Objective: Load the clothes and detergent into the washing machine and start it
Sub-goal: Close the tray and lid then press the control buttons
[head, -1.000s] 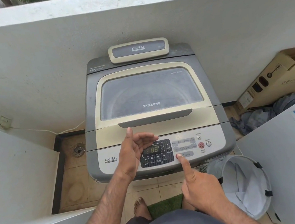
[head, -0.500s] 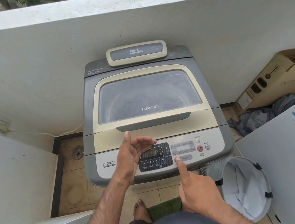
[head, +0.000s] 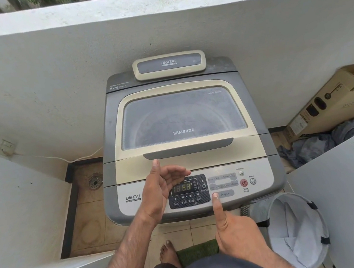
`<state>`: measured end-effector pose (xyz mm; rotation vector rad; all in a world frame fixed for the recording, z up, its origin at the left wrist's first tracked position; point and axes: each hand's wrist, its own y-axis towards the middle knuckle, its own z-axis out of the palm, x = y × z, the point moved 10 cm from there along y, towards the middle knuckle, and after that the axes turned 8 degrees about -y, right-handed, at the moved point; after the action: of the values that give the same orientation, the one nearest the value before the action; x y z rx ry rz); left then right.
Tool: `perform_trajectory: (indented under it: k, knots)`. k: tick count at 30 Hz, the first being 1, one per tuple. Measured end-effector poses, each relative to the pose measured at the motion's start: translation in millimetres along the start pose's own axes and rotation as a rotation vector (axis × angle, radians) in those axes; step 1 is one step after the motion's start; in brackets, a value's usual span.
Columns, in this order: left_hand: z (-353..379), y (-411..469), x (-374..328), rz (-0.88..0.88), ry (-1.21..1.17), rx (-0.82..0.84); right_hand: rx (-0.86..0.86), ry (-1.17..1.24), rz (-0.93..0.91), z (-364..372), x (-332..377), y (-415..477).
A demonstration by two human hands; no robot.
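Note:
The grey and cream top-loading washing machine [head: 187, 154] stands against the balcony wall with its glass lid [head: 181, 118] closed. The drum contents are blurred behind the glass. My left hand [head: 160, 190] is cupped beside the lit display [head: 183, 187] on the control panel, fingers relaxed and holding nothing. My right hand [head: 238, 234] points with a straight index finger, whose tip presses the left end of the Program button [head: 225, 194]. The red Start/Pause button [head: 244, 183] and the Power button [head: 253, 181] lie just right of it, untouched.
A pale laundry basket [head: 292, 226] stands on the floor at the machine's right front corner. Behind it lie crumpled blue-grey clothes [head: 318, 144] and a cardboard box [head: 333, 102]. A white surface [head: 343, 192] is on the right, a floor drain [head: 95, 182] and a wall socket [head: 7, 145] on the left.
Both hands stay almost where they were: the left stays cupped by the display, the right index finger stays on the Program button. The view has shifted slightly.

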<state>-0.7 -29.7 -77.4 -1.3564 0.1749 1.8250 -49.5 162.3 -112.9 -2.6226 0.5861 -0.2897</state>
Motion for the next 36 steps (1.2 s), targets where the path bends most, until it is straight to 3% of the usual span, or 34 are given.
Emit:
perform_trajectory:
  k: [22, 36]
  knots:
    - [0, -2, 1, -0.008, -0.003, -0.009, 0.024, 0.024, 0.123, -17, -13, -3]
    - [-1, 0, 1, -0.008, -0.016, -0.007, 0.017, 0.031, 0.004, -4, -2, 0]
